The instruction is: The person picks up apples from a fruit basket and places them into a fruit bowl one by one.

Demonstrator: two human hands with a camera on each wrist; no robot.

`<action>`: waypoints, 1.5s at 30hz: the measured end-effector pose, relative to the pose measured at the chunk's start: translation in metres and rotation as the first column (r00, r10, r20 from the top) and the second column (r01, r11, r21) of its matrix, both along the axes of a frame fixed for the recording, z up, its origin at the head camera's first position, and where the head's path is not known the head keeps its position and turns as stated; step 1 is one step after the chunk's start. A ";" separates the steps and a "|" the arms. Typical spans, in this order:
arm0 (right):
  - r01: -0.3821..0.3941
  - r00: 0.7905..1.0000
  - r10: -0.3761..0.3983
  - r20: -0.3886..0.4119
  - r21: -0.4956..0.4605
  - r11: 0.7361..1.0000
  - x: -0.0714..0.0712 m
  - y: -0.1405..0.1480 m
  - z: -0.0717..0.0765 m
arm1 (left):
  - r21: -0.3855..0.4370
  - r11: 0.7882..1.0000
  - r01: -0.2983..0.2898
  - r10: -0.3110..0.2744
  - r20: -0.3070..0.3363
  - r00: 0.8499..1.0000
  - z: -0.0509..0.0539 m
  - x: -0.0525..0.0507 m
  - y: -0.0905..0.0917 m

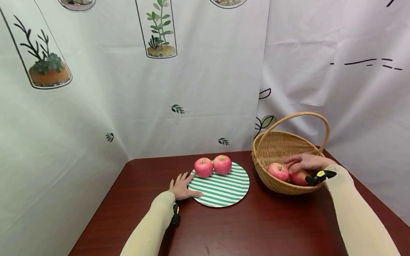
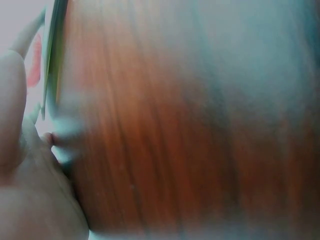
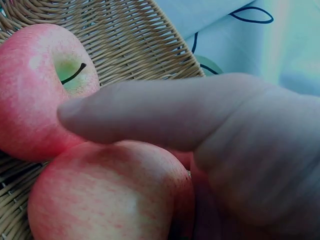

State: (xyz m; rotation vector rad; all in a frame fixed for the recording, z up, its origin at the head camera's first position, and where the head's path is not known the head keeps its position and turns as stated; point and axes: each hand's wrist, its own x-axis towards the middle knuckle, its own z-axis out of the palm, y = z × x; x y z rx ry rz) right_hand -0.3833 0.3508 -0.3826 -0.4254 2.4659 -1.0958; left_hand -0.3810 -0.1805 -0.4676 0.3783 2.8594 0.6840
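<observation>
My left hand point(image 1: 182, 188) rests at the left edge of a round green-and-white striped placemat point(image 1: 220, 188), fingers spread and thumb on its rim. Two red apples, a left one point(image 1: 203, 167) and a right one point(image 1: 222, 165), sit at the mat's back. My right hand point(image 1: 309, 162) reaches into a wicker basket point(image 1: 281, 148), over the apples inside. One apple point(image 1: 278, 171) lies left of the fingers; another apple point(image 1: 299, 178) lies under the hand. In the right wrist view the thumb point(image 3: 135, 112) stretches straight across, above the nearer apple point(image 3: 105, 195). The other right fingers are mostly hidden there.
The basket's tall arched handle point(image 1: 302, 114) rises above the right hand. Dark reddish-brown tabletop point(image 1: 247, 228) lies between mat and basket and in front. A white printed curtain point(image 1: 195, 85) hangs behind and on both sides. The left wrist view is blurred.
</observation>
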 end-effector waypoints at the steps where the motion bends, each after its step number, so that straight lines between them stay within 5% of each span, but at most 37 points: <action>1: -0.008 1.000 0.008 -0.001 0.006 1.000 0.000 0.001 0.000 | 0.000 1.000 -0.001 0.001 0.001 1.000 -0.002 -0.001 0.000; 10: -0.045 0.999 0.046 -0.010 0.066 0.997 -0.002 0.006 0.000 | 0.019 1.000 -0.003 0.003 -0.006 1.000 -0.004 -0.004 0.002; 15: -0.027 0.996 0.035 -0.088 0.096 0.995 -0.001 0.002 0.000 | 0.007 1.000 0.001 -0.001 -0.004 1.000 -0.001 -0.001 0.001; 24: 0.018 0.994 -0.016 -0.108 0.017 1.000 0.000 0.007 -0.006 | -0.001 1.000 0.010 -0.010 -0.004 1.000 0.007 0.005 0.002; 45: 0.011 0.972 0.048 -0.229 0.249 0.968 0.000 -0.002 0.000 | -0.003 1.000 -0.001 0.001 -0.008 1.000 -0.003 -0.002 0.000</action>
